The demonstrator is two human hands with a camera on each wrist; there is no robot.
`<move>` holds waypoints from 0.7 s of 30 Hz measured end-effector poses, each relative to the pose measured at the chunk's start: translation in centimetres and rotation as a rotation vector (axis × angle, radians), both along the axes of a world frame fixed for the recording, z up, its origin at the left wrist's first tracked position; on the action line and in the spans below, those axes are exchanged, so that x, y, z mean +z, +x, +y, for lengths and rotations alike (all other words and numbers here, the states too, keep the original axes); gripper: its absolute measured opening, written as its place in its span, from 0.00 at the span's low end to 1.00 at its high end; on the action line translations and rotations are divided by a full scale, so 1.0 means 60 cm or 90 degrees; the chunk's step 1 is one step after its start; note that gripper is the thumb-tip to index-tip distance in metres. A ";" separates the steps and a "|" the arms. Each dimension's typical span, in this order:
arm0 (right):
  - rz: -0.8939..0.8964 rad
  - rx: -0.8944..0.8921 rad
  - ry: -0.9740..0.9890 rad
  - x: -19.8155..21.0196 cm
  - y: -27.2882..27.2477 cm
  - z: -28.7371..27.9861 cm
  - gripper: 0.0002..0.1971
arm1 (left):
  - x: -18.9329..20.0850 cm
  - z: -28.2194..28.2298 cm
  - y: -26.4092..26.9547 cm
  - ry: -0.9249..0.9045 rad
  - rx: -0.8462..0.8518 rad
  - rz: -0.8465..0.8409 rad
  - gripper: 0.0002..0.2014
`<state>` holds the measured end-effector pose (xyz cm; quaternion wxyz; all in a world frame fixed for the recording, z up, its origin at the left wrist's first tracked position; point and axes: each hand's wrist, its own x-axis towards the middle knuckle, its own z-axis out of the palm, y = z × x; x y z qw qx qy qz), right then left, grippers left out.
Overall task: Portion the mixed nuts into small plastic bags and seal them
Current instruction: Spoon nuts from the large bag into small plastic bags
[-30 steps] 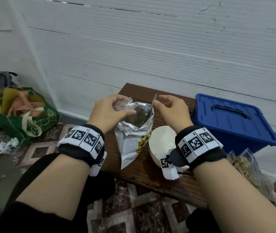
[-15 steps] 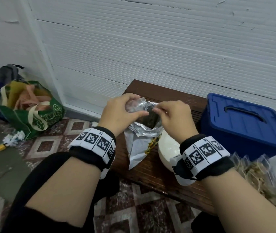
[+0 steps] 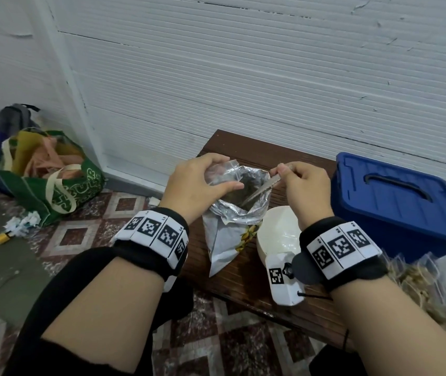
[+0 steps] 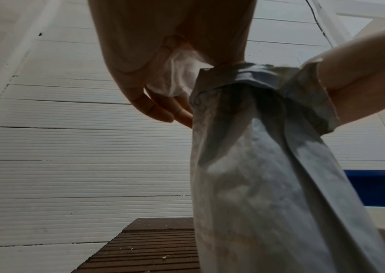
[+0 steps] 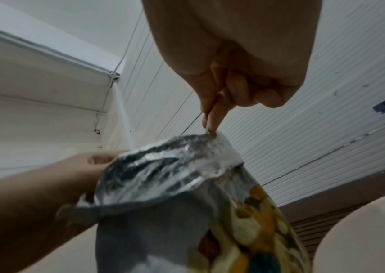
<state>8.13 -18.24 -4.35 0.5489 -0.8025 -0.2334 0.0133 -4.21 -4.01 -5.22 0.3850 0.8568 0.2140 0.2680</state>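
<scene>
Now the left hand [image 3: 194, 185] clutches a small clear zip bag [image 3: 220, 173] at the foil nut pouch's [image 3: 232, 223] ten o'clock rim; the right hand [image 3: 302, 189] pinches a spoon [image 3: 264, 188] dipping in from two o'clock.

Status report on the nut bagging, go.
Left hand holds small clear bag at foil nut bag mouth. Right hand pinches spoon handle, its bowl down inside the bag. Nothing blocking.

A silver foil-lined nut pouch [image 3: 226, 240], grey-white outside with a yellow and orange printed panel, stands on a dark brown slatted table [image 3: 243, 278]. A white bowl [image 3: 276, 232] and blue lidded box [image 3: 395, 202] sit nearby. Black-and-white square-patterned wristbands [image 3: 154, 229] complete the scene.
</scene>
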 end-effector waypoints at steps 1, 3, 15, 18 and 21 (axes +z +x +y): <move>0.017 -0.014 0.013 0.001 0.004 0.000 0.18 | 0.001 0.001 -0.001 -0.010 -0.006 -0.001 0.30; 0.040 -0.041 0.034 0.004 0.014 -0.002 0.19 | 0.005 0.005 -0.005 -0.037 -0.017 -0.008 0.32; 0.078 -0.133 0.097 0.046 0.072 -0.031 0.21 | 0.021 0.032 -0.021 -0.007 -0.069 0.027 0.28; 0.052 -0.136 0.112 0.065 0.084 -0.039 0.22 | 0.023 0.033 -0.021 -0.010 -0.075 0.039 0.29; 0.041 -0.108 0.123 0.082 0.083 -0.037 0.21 | 0.027 0.027 -0.018 0.000 -0.081 0.058 0.29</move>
